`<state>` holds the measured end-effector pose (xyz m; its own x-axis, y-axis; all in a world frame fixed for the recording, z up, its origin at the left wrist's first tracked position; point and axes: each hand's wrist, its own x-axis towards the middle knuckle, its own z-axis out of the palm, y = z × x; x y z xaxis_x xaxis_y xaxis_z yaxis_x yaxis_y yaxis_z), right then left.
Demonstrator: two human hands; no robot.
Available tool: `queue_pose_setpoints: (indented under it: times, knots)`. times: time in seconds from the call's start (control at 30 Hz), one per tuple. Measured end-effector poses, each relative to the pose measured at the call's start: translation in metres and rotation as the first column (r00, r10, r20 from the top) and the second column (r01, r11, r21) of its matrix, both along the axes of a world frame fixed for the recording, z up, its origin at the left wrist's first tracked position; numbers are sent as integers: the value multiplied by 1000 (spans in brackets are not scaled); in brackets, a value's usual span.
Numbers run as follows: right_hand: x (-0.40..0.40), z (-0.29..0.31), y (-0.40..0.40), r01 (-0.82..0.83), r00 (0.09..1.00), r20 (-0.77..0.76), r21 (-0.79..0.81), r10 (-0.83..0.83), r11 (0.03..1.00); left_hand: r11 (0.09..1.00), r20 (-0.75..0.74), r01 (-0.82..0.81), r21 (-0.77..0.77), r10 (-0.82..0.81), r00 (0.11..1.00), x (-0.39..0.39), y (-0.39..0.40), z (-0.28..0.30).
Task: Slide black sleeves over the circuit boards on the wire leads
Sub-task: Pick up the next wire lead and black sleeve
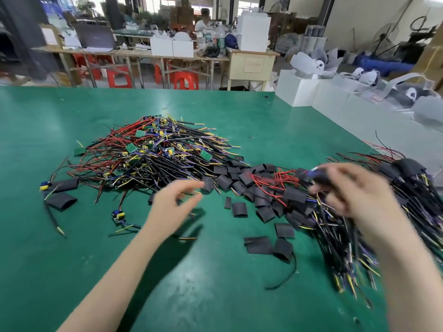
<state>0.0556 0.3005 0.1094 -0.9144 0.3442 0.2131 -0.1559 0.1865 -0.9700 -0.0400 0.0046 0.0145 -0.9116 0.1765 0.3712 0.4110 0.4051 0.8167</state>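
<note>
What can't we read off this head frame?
- Right hand: motion blur; what its fingers hold, a dark sleeve perhaps, can't be confirmed.
- Left hand: blurred fingertips; contact with the black sleeves unclear.
- Sleeved bundle: cut off by the right edge and partly behind the right forearm.
- Pile of unsleeved boards: tangled wires bury the lower ones; count impossible.

A green work table (60, 130) fills the foreground of a workshop. Beyond its far edge stand wooden benches (134, 55), red plastic stools (186, 80), white boxes (254, 32) and a seated person (203, 20).
</note>
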Motion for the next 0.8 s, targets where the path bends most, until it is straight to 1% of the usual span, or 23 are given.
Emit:
queue_pose_setpoints:
  times: [0.03,0.07,0.1,0.13,0.17,0.2,0.23,0.27,0.3,0.33,0.37,0.4,0.43,0.47,0.5,0.53,0.57,0.6,0.63,0.67,0.7,0.73,0.8]
  knots:
    - [-1,6,18,106,992,-62,-14,-107,994,986,-78,-134,-104,126,989,-9,-10,-1]
    - [-3,8,35,216,972,-88,-12,-216,976,947,-146,-241,-210,213,966,-19,-21,-3]
    - [-7,7,48,316,946,-80,31,-313,948,898,-191,-309,-313,260,947,-28,-30,-4]
    - [-13,1,59,384,923,-47,124,-381,915,846,-215,-344,-407,277,937,-36,-37,-6]
    - [-19,-6,68,400,907,19,269,-420,876,803,-224,-354,-480,278,934,-42,-43,-7]
    - [-24,-15,75,373,883,108,426,-456,824,772,-229,-352,-529,269,935,-47,-46,-7]
    - [-26,-23,78,309,842,207,573,-499,759,752,-244,-347,-560,251,937,-50,-48,-7]
    - [-27,-30,78,239,794,271,684,-544,689,739,-270,-346,-578,227,936,-52,-49,-6]
    - [-26,-35,75,200,769,282,747,-575,634,730,-297,-349,-588,207,932,-54,-50,-4]
    - [-25,-38,68,218,766,238,779,-598,588,725,-321,-359,-587,199,926,-56,-49,0]
    - [-24,-39,59,284,777,138,795,-615,536,723,-341,-374,-580,201,918,-56,-49,3]
    - [-23,-40,49,379,791,0,785,-612,490,721,-357,-387,-575,205,911,-57,-49,6]
    - [-22,-41,37,472,803,-158,757,-575,452,720,-372,-396,-570,205,906,-57,-49,9]
    - [-21,-40,24,539,811,-309,726,-497,426,725,-382,-402,-559,205,901,-57,-50,11]
    - [-21,-39,11,568,817,-420,707,-395,421,739,-387,-403,-540,207,899,-56,-52,13]
    - [-21,-38,-1,555,832,-474,708,-288,438,755,-389,-403,-518,211,896,-56,-54,15]
    - [-22,-39,-11,508,857,-480,721,-188,471,769,-397,-402,-497,210,893,-56,-56,17]
    - [-24,-42,-22,433,889,-446,739,-107,516,785,-414,-403,-471,207,886,-56,-58,18]
    - [-26,-46,-31,331,927,-372,756,-46,564,808,-441,-409,-425,210,873,-55,-60,21]
    - [-29,-53,-40,220,961,-275,769,0,600,833,-481,-420,-360,220,849,-54,-62,23]
    - [-33,-60,-48,112,985,-169,782,36,613,853,-541,-435,-287,231,809,-51,-63,27]
    - [-38,-69,-56,17,995,-71,796,65,605,863,-613,-454,-219,241,752,-48,-63,30]
    - [-47,-87,-66,-118,991,62,814,116,568,851,-763,-511,-122,249,596,-40,-57,35]
